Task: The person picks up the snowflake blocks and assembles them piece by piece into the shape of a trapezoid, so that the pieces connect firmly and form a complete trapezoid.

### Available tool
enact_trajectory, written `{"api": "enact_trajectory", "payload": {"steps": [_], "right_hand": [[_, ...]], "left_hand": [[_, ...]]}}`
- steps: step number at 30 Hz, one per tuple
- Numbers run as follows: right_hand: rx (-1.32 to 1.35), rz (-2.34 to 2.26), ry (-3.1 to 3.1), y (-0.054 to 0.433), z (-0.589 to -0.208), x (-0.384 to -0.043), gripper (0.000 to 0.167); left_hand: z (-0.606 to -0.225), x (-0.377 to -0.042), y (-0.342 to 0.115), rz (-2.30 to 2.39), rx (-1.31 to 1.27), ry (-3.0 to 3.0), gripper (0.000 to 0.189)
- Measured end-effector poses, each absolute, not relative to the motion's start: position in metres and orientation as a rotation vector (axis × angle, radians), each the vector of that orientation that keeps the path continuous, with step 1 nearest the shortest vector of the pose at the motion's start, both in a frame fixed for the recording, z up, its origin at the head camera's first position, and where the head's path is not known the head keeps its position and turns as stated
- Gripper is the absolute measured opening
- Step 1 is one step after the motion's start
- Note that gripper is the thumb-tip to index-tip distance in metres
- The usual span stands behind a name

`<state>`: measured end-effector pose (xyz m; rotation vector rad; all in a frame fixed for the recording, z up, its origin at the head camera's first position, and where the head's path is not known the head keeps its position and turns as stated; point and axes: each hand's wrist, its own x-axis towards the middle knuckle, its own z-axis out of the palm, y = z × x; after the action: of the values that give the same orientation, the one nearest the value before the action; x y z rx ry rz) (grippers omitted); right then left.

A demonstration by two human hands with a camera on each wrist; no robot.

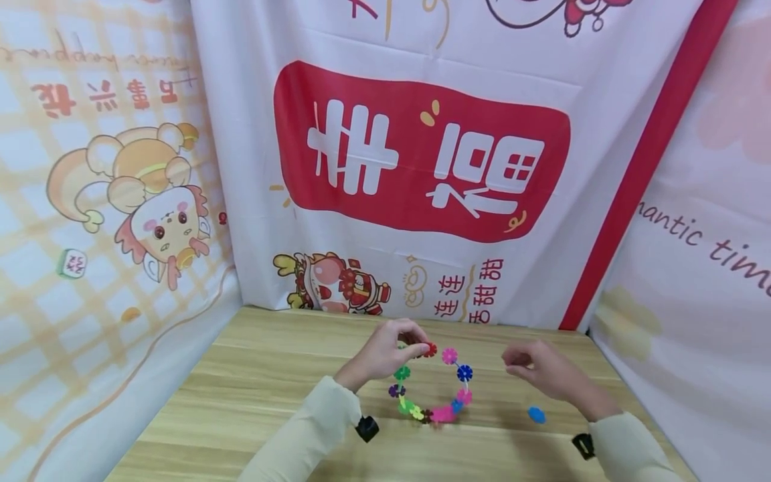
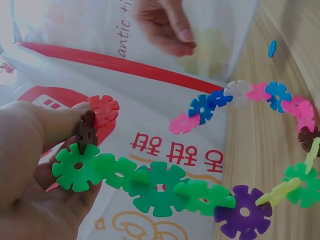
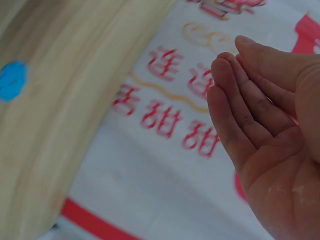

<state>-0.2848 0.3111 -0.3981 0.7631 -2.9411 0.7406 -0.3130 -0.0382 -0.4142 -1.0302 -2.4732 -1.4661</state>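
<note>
My left hand (image 1: 385,348) pinches one end of a chain of interlocking plastic snowflake discs (image 1: 464,373) and holds it up. In the left wrist view, a red disc (image 2: 106,111) and a brown disc (image 2: 87,135) sit at the thumb and fingers of that hand (image 2: 42,155). Green discs (image 2: 77,168) and a purple disc (image 2: 243,212) follow, and the chain curves round to a pink disc (image 2: 184,124) at its other end. My right hand (image 1: 545,368) hovers to the right with nothing in it, its fingers loosely bent (image 3: 270,125).
A single blue snowflake disc (image 1: 537,415) lies on the wooden table (image 1: 241,375) below my right hand. Printed cloths (image 1: 421,268) hang behind the table and at both sides. Each wrist wears a black band device (image 1: 367,428).
</note>
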Motion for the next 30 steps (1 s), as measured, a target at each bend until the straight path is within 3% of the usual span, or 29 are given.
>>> {"api": "enact_trajectory", "payload": {"steps": [8,16,30], "right_hand": [[0.864,0.678,-2.929,0.374,-0.453,-0.278,0.013],[0.855,0.776,-2.898,0.393,-0.507,-0.274,0.016],[0.699,0.805,-2.943,0.386,-0.516,-0.274,0.014]], "left_hand": [[-0.415,-0.313,-0.041,-1.502,-0.983,-2.478,0.007],[-0.416,-0.313,-0.043,-1.523,-0.975,-2.475,0.005],[-0.417,-0.311,-0.047,-1.507,-0.927,-2.504,0.007]]}}
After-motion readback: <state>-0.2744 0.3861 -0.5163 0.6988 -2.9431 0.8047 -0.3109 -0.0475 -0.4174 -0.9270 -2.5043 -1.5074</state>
